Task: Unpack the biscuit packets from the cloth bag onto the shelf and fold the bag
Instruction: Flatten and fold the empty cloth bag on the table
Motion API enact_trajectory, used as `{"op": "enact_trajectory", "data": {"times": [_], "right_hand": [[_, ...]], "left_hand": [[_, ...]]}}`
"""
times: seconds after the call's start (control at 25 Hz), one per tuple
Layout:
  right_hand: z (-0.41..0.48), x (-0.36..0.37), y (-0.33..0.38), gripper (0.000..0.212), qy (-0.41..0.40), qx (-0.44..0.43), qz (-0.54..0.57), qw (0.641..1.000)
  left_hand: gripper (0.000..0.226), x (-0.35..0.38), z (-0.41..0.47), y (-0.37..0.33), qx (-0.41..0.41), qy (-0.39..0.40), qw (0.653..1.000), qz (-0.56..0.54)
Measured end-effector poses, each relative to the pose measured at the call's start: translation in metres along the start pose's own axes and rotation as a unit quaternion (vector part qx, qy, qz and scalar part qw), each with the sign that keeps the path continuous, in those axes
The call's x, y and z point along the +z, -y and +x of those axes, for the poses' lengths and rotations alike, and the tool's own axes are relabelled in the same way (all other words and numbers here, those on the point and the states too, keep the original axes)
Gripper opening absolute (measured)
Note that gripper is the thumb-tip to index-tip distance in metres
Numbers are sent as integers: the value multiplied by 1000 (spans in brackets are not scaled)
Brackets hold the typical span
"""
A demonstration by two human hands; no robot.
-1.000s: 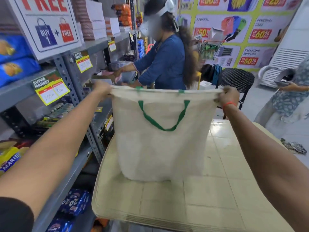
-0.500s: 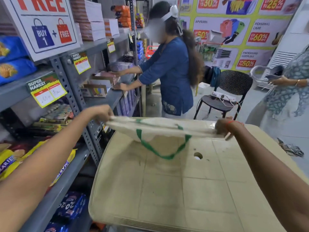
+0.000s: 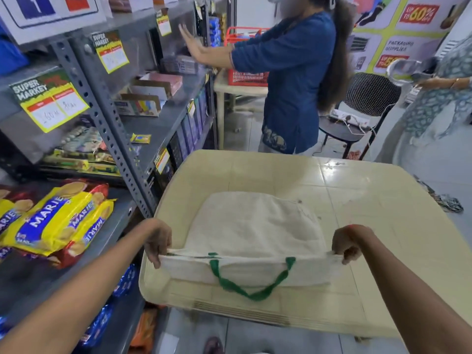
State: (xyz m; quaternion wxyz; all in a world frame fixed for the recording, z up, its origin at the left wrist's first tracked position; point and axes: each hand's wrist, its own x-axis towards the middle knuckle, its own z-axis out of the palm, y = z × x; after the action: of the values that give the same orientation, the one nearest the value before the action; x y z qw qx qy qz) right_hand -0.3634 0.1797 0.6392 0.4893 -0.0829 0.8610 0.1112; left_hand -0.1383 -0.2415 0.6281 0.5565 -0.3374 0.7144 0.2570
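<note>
my left hand (image 3: 158,241) pinches the near left corner of the cloth bag (image 3: 255,226). my fingers are curled down over the top edge and my thumb is under it. my right hand (image 3: 347,244) pinches the near right corner the same way, fingers curled tight on the cloth. the top edge is pulled straight between my two hands.

the bag is white and looks flat. its far part lies on the cream table (image 3: 370,200). its near part, the open end, is held a little up by my hands, close to the near edge of the table. a green handle (image 3: 252,290) hangs down in a loop from the near side of the bag.

on my left is the grey shelf (image 3: 51,284). yellow and blue biscuit packets (image 3: 56,226) that say "marie" lie on it, piled side by side, well apart from the bag. a yellow price tag (image 3: 51,103) sticks on the shelf above them.

far off, a person in a blue top (image 3: 293,72) reaches a hand at the far shelves. a red basket (image 3: 245,75) sits just beside that person. a black chair (image 3: 370,95) stands on the far right.
</note>
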Motion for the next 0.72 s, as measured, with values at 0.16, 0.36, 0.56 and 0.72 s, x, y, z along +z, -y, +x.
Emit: {"op": "enact_trajectory", "data": {"times": [0.16,0.36,0.56,0.72], "right_hand": [[5,-4,-20,23,-14,-133,401,906],[39,-28,-44,9,-93,-136,607,777],[81,-73,-28,8,-160,-117,668,717],[118,-47,11,47,-241,-64,476,843]], "left_hand": [[15,-16,2,-7,31,-50,994,-94],[12,-55,9,-29,193,-99,859,-464],[30,-95,49,-76,202,-157,801,-542],[55,-69,86,-105,137,-394,835,-359]]}}
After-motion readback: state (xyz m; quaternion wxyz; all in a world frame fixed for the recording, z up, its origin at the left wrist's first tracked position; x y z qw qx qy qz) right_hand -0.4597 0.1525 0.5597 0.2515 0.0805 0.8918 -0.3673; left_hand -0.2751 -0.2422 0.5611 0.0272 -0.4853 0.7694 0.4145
